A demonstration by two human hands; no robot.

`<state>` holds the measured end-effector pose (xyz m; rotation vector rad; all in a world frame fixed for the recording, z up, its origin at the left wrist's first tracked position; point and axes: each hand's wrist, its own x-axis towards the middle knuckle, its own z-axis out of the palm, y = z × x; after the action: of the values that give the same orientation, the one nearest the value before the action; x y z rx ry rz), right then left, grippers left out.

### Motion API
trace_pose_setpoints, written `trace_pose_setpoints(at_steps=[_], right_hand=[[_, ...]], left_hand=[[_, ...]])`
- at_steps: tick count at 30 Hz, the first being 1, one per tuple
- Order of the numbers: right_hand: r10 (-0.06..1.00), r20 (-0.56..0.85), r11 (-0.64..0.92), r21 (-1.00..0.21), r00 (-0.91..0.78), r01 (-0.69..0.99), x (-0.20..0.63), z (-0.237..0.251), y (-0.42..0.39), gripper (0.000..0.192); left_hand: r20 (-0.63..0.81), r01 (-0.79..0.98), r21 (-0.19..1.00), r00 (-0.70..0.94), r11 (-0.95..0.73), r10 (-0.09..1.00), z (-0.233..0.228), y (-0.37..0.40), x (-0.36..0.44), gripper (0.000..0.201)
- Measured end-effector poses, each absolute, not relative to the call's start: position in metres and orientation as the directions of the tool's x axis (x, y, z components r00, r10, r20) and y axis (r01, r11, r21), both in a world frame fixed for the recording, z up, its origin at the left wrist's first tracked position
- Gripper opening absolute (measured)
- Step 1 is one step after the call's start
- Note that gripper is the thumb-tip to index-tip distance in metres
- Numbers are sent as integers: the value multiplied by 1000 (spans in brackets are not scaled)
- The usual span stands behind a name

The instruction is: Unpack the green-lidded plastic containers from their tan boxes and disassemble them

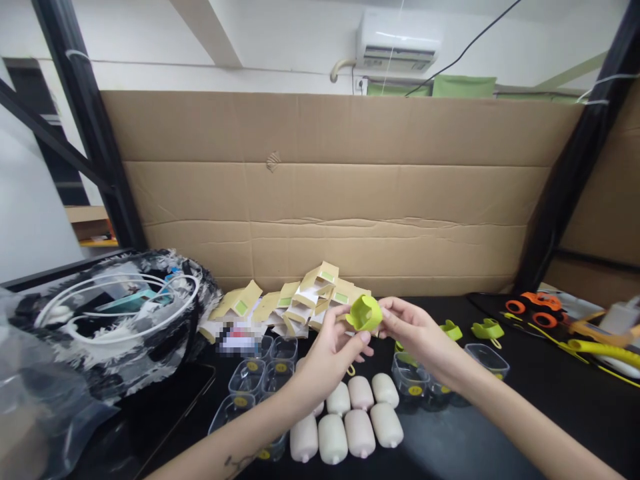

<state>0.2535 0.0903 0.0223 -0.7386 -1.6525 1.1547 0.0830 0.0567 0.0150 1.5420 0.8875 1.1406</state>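
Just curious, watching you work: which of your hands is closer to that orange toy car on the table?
Right. The right hand is on the orange toy car side, apart from it; the left hand is farther away.

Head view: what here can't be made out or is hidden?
- Green cap: its far side is covered by the left hand and right hand; the grip points are partly hidden.
- Label patch by the folded cartons: blurred, unreadable.
- Clear cups: some hidden under the left forearm.
- Orange toy: smeared near the right edge.
- Bag contents: tangled, unclear.
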Motion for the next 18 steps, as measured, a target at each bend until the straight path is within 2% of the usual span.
trace_pose_setpoints(at_steps=[5, 11, 14, 16, 18], right_hand=[[869, 349, 382, -924, -350, 26, 248, 21, 82, 26], [853, 362, 382, -924, -376, -21, 251, 22, 82, 34], [842, 385, 392, -918, -378, -61, 248, 22, 77, 29], [823, 447, 441, -892, -350, -100, 245, 22, 73, 26], [787, 536, 543, -837, -305, -72, 243, 21, 71, 26]], left_hand=[[368, -107, 930, 271, -353, 889, 20, 56, 81, 40], [448, -114, 893, 322, -436, 834, 15, 55, 78, 43], [488, 63, 845, 311, -531, 815, 16, 51, 77, 28], [544, 249, 751, 292, -611, 787, 19, 50, 75, 17], [609, 381, 641, 275, -666, 744, 24, 49, 73, 15]])
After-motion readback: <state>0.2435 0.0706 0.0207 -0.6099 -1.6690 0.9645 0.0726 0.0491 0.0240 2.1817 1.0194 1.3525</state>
